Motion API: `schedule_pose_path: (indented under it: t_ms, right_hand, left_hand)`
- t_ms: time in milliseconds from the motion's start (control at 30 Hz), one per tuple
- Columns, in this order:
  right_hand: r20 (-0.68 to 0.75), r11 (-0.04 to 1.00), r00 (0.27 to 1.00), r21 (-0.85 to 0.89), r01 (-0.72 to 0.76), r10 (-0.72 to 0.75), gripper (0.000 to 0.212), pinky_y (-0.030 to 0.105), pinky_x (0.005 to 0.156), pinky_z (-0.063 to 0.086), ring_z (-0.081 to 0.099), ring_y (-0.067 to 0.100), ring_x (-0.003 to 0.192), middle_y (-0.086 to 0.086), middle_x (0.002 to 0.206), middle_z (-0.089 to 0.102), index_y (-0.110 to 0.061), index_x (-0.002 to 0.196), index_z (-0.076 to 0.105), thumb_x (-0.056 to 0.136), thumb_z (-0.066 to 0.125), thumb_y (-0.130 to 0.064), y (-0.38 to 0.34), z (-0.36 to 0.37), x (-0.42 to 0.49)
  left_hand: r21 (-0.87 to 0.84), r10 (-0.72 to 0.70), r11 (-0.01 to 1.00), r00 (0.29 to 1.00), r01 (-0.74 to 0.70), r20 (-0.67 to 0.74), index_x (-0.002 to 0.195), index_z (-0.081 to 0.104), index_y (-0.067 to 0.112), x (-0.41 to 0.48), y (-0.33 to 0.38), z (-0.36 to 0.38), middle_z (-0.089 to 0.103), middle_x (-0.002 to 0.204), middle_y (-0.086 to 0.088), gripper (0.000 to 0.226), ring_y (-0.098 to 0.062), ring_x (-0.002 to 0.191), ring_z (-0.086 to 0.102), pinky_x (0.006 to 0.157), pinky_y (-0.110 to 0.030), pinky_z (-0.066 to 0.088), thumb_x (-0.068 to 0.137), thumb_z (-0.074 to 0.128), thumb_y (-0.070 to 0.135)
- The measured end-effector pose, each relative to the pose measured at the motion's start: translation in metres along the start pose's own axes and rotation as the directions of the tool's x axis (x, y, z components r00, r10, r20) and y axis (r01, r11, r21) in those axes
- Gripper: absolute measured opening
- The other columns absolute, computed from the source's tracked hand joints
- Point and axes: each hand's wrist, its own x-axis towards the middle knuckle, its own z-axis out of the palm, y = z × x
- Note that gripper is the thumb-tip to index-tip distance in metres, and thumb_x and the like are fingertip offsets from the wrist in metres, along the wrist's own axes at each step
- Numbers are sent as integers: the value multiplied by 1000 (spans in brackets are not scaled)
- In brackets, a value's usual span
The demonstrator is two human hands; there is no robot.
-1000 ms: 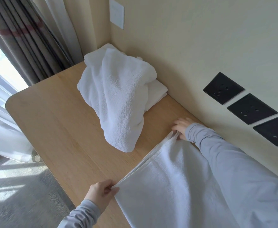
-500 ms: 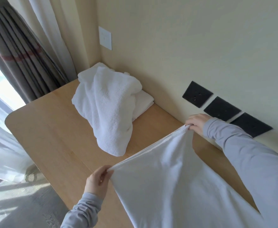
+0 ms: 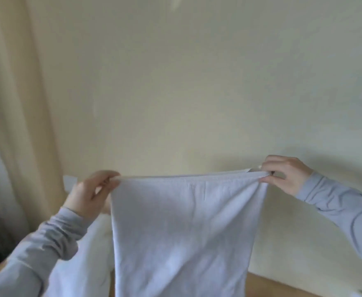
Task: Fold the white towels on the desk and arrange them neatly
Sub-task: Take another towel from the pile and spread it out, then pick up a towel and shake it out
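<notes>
Before the wall (image 3: pixel 197 82), the white towel (image 3: pixel 180 232) hangs spread at six o'clock, over the desk (image 3: pixel 283 284); more white cloth (image 3: pixel 98 243) at seven o'clock; left hand (image 3: pixel 90 189) and right hand (image 3: pixel 283 174), each grip pinching a top corner; folding seems barely begun.

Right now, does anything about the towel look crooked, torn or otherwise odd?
Nothing stands out. The towel hangs flat, left hand and right hand pinching its top corners; top edge nearly level, no tear visible.
</notes>
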Motion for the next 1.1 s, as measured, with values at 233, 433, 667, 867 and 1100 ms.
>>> schedule_pose_path:
  t_ms: [233,433,667,867,1100]
  right_hand:
    - [-411,977,890,159,-142,196,15,33,71,40,52,23,63,24,68,56,-2,68,59,77,71,-2,18,-186,-28]
    - [-239,949,970,-314,-35,-44,34,28,57,30,38,14,53,-7,57,39,-16,64,44,83,61,-38,-10,-229,-58]
    - [-459,974,867,-17,-226,193,30,23,61,38,39,21,53,18,55,52,-21,62,48,76,74,-17,-5,-254,-48]
    - [-476,940,818,258,-221,323,16,28,70,37,50,14,64,18,67,58,-12,71,56,80,69,-10,7,-266,-40]
    - [-495,853,800,520,-41,340,40,9,66,44,53,4,57,1,66,49,-22,111,55,82,63,4,14,-266,-51]
  left_hand:
    - [-58,473,871,864,-489,-172,85,57,40,136,155,-71,56,84,49,14,23,78,52,73,-8,39,85,55,26]
    - [185,625,777,772,-601,-118,92,69,-5,167,185,-69,70,88,-18,13,-36,81,65,77,-30,40,85,58,-8]
    - [159,565,824,808,-543,-167,95,69,-2,182,198,-76,70,89,-16,13,-26,76,59,70,-20,36,87,59,-1]
    - [22,498,867,863,-498,-80,95,68,12,195,208,-77,69,88,-5,13,-28,87,62,81,-28,41,91,56,13]
    - [-82,535,841,845,-535,-18,93,66,14,203,219,-81,70,92,-10,11,-31,95,64,92,-42,47,91,55,14]
